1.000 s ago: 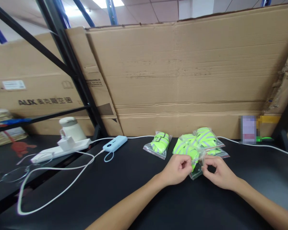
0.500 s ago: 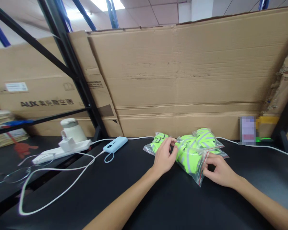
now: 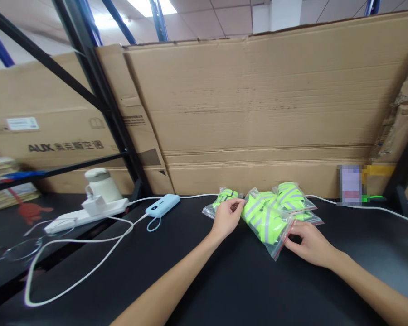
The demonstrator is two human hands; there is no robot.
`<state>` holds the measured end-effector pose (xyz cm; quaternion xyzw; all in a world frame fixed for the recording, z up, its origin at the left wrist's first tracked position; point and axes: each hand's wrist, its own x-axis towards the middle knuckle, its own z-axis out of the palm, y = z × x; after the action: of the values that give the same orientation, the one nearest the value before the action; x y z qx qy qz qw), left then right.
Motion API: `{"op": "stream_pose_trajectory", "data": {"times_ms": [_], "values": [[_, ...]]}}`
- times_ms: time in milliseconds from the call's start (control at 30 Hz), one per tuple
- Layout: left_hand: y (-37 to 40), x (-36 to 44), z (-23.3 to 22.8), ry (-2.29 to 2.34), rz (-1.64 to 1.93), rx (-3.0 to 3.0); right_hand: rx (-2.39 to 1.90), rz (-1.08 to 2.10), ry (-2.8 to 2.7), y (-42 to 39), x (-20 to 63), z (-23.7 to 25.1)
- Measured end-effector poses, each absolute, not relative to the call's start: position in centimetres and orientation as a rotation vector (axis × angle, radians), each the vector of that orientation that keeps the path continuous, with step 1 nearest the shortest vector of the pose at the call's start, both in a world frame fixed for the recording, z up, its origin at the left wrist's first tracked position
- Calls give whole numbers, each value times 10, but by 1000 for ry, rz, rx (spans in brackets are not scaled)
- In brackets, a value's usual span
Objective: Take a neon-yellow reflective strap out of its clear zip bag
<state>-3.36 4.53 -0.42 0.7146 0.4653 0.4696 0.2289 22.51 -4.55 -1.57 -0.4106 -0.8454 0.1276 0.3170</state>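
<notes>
A clear zip bag [image 3: 263,219] with a folded neon-yellow strap harness with grey stripes lies between my hands on the black table. My right hand [image 3: 308,242] pinches its red-lined zip edge at the lower right. My left hand [image 3: 226,219] has thumb and fingers together at the bag's upper left edge, and seems to grip the film there. Behind my left fingers lies a smaller bagged neon strap bundle [image 3: 224,195], partly hidden. Another bagged neon bundle [image 3: 291,197] lies behind the near bag, overlapped by it.
A tall cardboard sheet [image 3: 258,104] walls off the back. On the left are a light blue power bank [image 3: 163,206], a white power strip [image 3: 88,215] with looping cable, a pale bottle [image 3: 104,184] and glasses [image 3: 23,249]. A blurred-out upright item [image 3: 351,184] stands at the back right.
My left hand has moved slightly left, to the near bag's edge. The near bag has shifted a little left and lies flatter, with my right hand still at its zip edge.
</notes>
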Motion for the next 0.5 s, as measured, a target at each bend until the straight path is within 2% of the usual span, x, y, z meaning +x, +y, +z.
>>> {"op": "stream_pose_trajectory", "data": {"times_ms": [267, 500], "values": [[45, -49, 22, 1324, 1753, 1915, -1113, 404, -2246, -50, 219, -15], [50, -53, 31, 1128, 2092, 1657, -1119, 411, -2249, -49, 218, -16]]}}
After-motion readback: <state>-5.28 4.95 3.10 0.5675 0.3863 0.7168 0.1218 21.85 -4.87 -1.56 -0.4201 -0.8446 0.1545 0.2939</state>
